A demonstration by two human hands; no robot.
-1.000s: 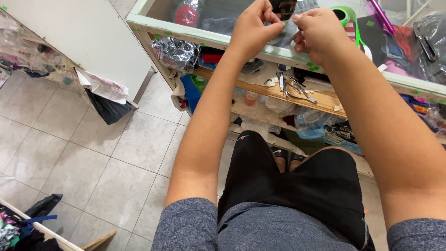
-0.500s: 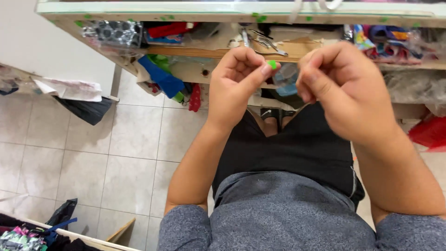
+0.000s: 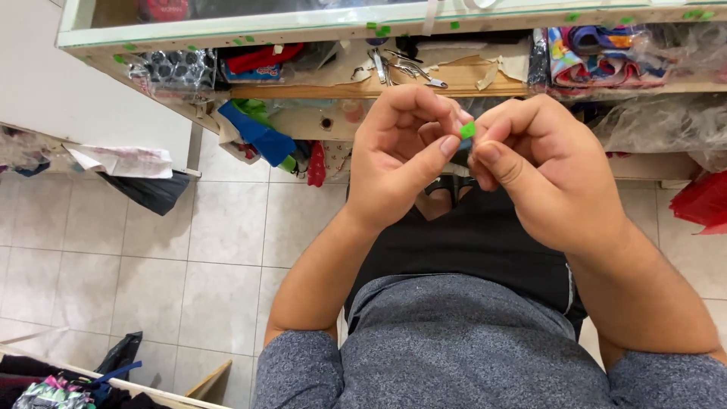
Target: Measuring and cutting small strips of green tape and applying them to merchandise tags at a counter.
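Note:
My left hand (image 3: 401,155) and my right hand (image 3: 545,167) are raised together in front of my chest, fingertips meeting. Between the fingertips sits a small green piece (image 3: 467,130), like a bit of tape or sticker, pinched by both hands. My left thumb presses just under it, and my right forefinger and thumb hold its other side. Below the hands are my black shorts and grey shirt.
A glass-topped counter (image 3: 227,30) with green tape bits on its edge runs across the top. Its wooden shelf (image 3: 454,79) holds scissors and metal tools (image 3: 394,68), fabric and plastic bags. A red bag (image 3: 704,201) is at right. Tiled floor (image 3: 151,257) lies left.
My hands have come down from the counter top to chest height, holding the green piece. The view has tilted down, and the hands now appear closer and larger.

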